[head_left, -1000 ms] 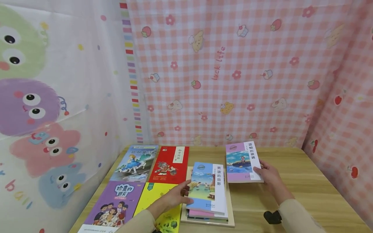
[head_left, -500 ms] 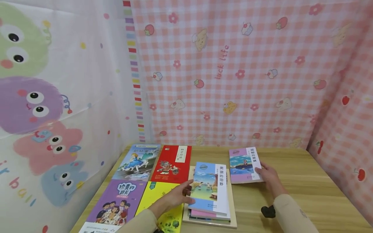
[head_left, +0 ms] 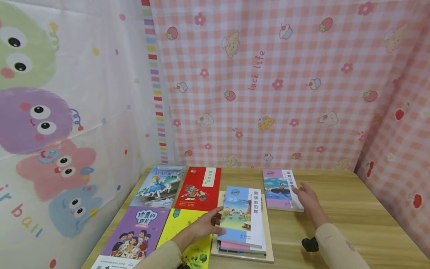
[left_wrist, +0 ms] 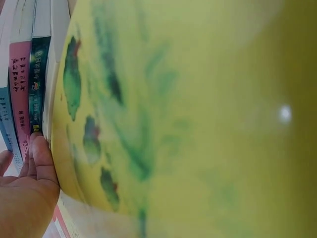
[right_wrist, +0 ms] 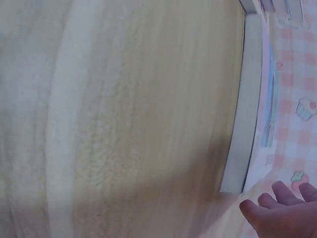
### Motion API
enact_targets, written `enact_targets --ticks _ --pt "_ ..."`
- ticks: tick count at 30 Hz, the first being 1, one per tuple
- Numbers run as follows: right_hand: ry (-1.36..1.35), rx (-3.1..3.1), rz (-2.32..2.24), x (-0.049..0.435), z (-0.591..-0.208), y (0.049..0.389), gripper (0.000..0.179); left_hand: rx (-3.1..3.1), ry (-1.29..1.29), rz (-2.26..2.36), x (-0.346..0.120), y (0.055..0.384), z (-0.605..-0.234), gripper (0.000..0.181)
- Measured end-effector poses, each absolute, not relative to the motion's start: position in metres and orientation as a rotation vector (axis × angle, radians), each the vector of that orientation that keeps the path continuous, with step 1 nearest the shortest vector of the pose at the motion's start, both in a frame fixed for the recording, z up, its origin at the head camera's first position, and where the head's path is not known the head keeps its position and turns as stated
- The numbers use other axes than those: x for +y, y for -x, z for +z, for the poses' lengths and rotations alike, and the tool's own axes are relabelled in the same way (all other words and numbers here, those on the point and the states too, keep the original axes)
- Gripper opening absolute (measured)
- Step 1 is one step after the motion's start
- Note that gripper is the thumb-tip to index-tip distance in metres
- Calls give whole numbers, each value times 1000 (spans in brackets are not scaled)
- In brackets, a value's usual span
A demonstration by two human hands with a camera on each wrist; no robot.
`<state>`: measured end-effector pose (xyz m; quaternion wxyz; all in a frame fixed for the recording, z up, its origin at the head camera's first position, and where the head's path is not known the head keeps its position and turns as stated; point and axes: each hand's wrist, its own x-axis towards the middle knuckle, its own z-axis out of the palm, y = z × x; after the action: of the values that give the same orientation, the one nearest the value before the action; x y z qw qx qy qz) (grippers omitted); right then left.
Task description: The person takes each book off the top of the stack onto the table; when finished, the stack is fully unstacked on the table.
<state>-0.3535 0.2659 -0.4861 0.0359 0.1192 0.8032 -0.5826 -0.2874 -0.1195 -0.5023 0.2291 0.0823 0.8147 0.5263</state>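
A pink-purple book [head_left: 280, 203] with a whale-sea picture lies flat on the table at right of centre. My right hand [head_left: 308, 201] is at its right edge; the right wrist view shows the fingers [right_wrist: 285, 194] loosely extended, just off the corner of the book's page block [right_wrist: 247, 99]. Left of it stands a short stack of books, topped by a blue book [head_left: 236, 233] with a field scene. My left hand [head_left: 201, 226] rests against the stack's left side. In the left wrist view, its fingertips touch the spines, among them a pink spine [left_wrist: 20, 89] and a teal spine [left_wrist: 38, 74].
Left of the stack lie a yellow book [head_left: 198, 257], a red book [head_left: 201, 186], a blue book with a girl [head_left: 156, 186] and a purple book [head_left: 129, 243]. Bare wooden table [head_left: 362, 231] stretches to the right. Patterned cloth [head_left: 215, 138] hangs behind.
The pink-purple book, held by my right hand before, has come down flat on the table. My right fingers have loosened from its edge. The left hand stays at the stack.
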Motion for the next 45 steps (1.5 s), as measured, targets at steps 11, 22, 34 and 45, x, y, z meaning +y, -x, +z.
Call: enact_targets --ticks 11,22,34,45 --pt "-169 2389 -1907 224 -481 341 59 2254 -210 1449 -122 288 -502 79" --pt "-65 2226 -1940 174 -496 293 55 2257 -218 1444 -119 286 -501 78" --pt "-112 2367 -1780 168 -503 283 60 2247 -292 1407 -114 280 -499 63" --pt "-86 2305 -1783 172 -505 274 55 2283 -253 1370 -114 283 -501 77"
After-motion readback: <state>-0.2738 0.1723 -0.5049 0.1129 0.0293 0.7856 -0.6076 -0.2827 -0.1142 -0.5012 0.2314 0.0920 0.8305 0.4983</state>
